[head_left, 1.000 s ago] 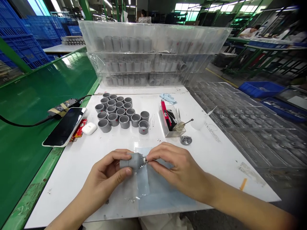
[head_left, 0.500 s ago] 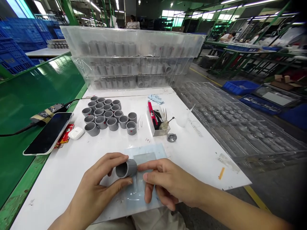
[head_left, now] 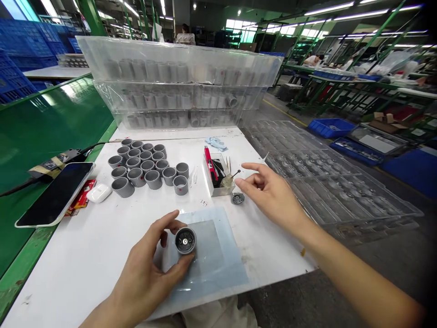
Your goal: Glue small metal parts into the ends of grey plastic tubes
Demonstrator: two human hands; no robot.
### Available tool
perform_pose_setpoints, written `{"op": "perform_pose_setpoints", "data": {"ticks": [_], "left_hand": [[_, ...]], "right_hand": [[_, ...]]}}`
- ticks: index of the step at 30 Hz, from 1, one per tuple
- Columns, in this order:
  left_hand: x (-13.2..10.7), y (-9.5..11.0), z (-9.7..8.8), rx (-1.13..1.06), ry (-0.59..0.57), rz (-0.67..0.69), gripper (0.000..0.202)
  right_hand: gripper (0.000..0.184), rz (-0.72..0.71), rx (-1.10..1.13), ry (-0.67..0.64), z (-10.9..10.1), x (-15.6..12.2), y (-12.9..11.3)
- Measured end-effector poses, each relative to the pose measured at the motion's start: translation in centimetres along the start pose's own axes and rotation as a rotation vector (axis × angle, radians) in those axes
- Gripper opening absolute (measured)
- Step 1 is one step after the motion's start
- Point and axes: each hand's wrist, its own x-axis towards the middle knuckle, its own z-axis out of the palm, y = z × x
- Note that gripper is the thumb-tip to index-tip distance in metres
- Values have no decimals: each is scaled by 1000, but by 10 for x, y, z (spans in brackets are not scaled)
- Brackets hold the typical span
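A factory workshop: beyond the white surface (head_left: 85, 259) stand stacked clear trays (head_left: 177, 59) of grey plastic sleeves (head_left: 153, 72), with blue crates (head_left: 331, 128) and green-framed workbenches (head_left: 327, 78) to its right.

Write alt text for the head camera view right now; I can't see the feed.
The left hand holds a grey plastic cylinder, its metal-centred end facing the camera, over a translucent blue sheet on a white workbench. The open right hand hovers near a small round metal part beside a clear tray holding a red pen-like tool.
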Motion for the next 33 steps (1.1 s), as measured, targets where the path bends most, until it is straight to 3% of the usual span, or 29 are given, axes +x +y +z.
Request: {"op": "perform_pose_setpoints", "data": {"ticks": [3, 7, 13, 17, 23, 25, 30, 33], "left_hand": [[-3, -4, 6, 27, -53, 164, 65], [-2, -3, 8, 33, -115, 290, 65], [1, -4, 3, -1, -42, 157, 55], [3, -5, 1, -70, -28, 13, 55], [2, -4, 2, -110, -48, -62, 51], [2, -3, 2, -109, -37, -57, 51], [1, -6, 4, -148, -17, -73, 53], [0, -8, 4, -175, -19, -89, 53]], "right_hand": [[31, -86, -128, -25, 4, 11, -5], [25, -198, -250, 132, 6, 17, -16], [21, -250, -348, 65, 11, 15, -14], [16, -306, -279, 274, 4, 13, -19], [8, -476, -133, 557, 0, -7, -48], [2, -521, -46, 512, 8, -21, -57], [10, -588, 159, 56, 43, -45, -65], [9, -664, 184, -34, 60, -47, -59]]}}
